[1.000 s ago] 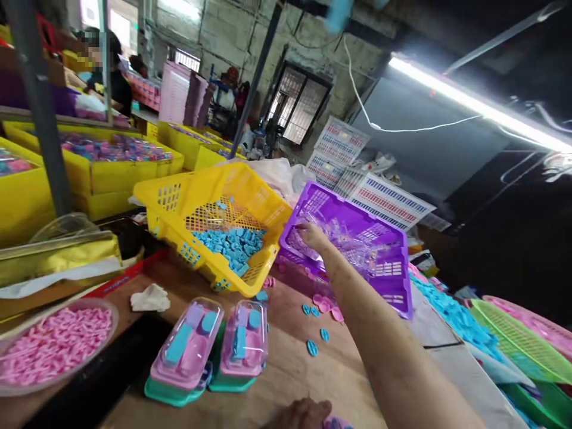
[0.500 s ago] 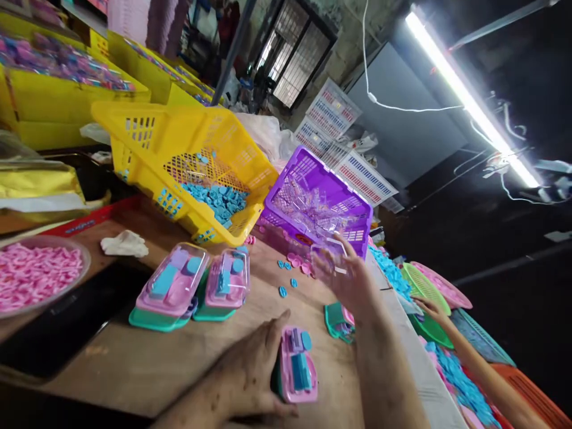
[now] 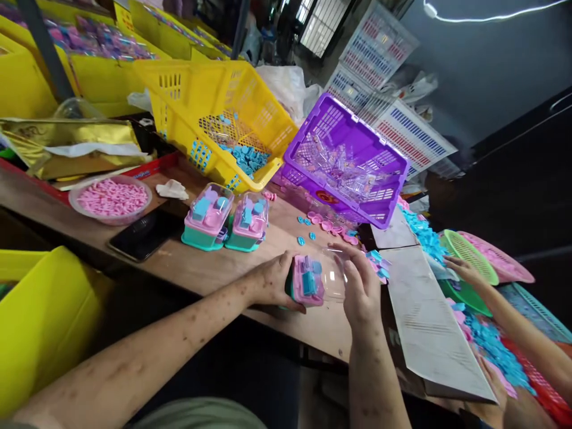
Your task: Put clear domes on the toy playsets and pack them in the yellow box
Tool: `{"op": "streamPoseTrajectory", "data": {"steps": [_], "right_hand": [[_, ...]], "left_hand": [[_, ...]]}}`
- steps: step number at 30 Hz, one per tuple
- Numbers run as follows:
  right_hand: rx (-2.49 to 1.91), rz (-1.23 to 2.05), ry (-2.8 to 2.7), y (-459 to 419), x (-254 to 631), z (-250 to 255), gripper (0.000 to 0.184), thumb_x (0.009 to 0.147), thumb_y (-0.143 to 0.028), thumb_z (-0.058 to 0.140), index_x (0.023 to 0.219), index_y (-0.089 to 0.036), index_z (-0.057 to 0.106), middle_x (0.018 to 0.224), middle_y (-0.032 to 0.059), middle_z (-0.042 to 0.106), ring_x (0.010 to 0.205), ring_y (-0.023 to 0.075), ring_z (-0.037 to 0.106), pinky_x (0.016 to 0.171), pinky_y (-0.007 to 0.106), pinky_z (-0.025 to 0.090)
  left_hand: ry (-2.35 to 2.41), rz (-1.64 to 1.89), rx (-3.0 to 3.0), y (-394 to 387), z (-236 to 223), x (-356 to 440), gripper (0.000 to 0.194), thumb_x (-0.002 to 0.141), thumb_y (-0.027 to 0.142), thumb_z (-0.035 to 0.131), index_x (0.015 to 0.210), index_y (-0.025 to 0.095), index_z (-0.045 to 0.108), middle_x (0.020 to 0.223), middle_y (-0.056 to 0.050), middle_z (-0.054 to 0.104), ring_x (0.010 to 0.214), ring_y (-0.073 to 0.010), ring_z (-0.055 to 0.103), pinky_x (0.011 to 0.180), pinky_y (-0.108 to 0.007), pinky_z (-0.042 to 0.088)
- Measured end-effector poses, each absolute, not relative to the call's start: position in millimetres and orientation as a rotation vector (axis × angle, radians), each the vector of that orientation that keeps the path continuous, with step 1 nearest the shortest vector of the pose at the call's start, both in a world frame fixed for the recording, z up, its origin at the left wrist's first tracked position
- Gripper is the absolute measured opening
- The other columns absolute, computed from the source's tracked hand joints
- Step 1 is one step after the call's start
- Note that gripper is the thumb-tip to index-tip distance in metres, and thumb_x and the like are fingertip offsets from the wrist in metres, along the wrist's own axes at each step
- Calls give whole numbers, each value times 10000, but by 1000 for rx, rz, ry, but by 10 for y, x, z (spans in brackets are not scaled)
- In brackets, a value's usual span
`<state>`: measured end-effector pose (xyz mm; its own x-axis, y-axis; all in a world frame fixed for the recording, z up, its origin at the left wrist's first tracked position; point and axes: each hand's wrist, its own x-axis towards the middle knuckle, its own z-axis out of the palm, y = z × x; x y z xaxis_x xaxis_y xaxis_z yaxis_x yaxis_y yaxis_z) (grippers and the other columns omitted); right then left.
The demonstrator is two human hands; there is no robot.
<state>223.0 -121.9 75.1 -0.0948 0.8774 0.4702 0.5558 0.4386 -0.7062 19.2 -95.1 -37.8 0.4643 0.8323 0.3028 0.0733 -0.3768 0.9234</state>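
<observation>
My left hand (image 3: 274,283) is closed around the side of a small toy case (image 3: 308,283) with a pink top, blue and lilac pieces on it and a green base. Between the fingers of my right hand (image 3: 363,286) is a clear plastic lid (image 3: 334,275), tilted right beside the case's pink top. Whether lid and case touch, I cannot tell. Farther left on the table stand two similar cases, a lidded case (image 3: 208,217) and another lidded case (image 3: 248,220). Small blue pieces (image 3: 301,241) and pink round pieces (image 3: 328,226) lie beyond my hands.
A yellow basket (image 3: 179,113) holds blue parts; a purple basket (image 3: 353,125) holds clear lids. At left are a tub of pink parts (image 3: 111,199) and a black phone (image 3: 145,235). Another person's hand (image 3: 467,271) reaches among baskets at right, past a cardboard flap (image 3: 429,310).
My right hand has brought the clear lid from near the purple basket down to the toy case. My left hand still holds the case. The view has tilted downward.
</observation>
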Motion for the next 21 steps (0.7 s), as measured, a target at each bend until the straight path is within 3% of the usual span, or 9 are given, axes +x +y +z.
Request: {"op": "streamPoseTrajectory", "data": {"steps": [4, 8, 12, 21], "right_hand": [[-1125, 241, -1887, -1295, 2118, 855, 380, 1126, -488, 596, 1395, -271, 752, 1403, 114, 776, 1295, 340, 730, 1155, 569, 566], [-1026, 264, -1783, -1333, 2048, 860, 418, 1135, -524, 514, 1348, -265, 764, 1347, 109, 771, 1299, 356, 714, 1164, 584, 544], [-1159, 219, -1976, -1321, 1981, 824, 436, 1128, -575, 504, 1371, -289, 726, 1379, 115, 754, 1343, 366, 690, 1207, 580, 508], [-1238, 115, -2167, -1244, 2008, 781, 474, 1142, -566, 475, 1412, -305, 765, 1376, 108, 775, 1331, 369, 709, 1156, 578, 563]], "left_hand": [[742, 1056, 1768, -958, -365, 174, 1115, 592, 475, 1099, 1487, 226, 482, 1454, -179, 678, 1368, -422, 690, 1179, -562, 552], [728, 1045, 1788, -954, -359, 163, 1063, 603, 471, 1086, 1460, 223, 508, 1417, -168, 689, 1342, -419, 699, 1153, -552, 562], [730, 1062, 1764, -944, -370, 181, 1116, 583, 465, 1090, 1496, 215, 498, 1440, -176, 676, 1345, -430, 695, 1149, -578, 562], [689, 1118, 1729, -953, -401, 197, 1162, 522, 394, 1124, 1490, 210, 510, 1441, -179, 682, 1357, -438, 687, 1165, -589, 556]]}}
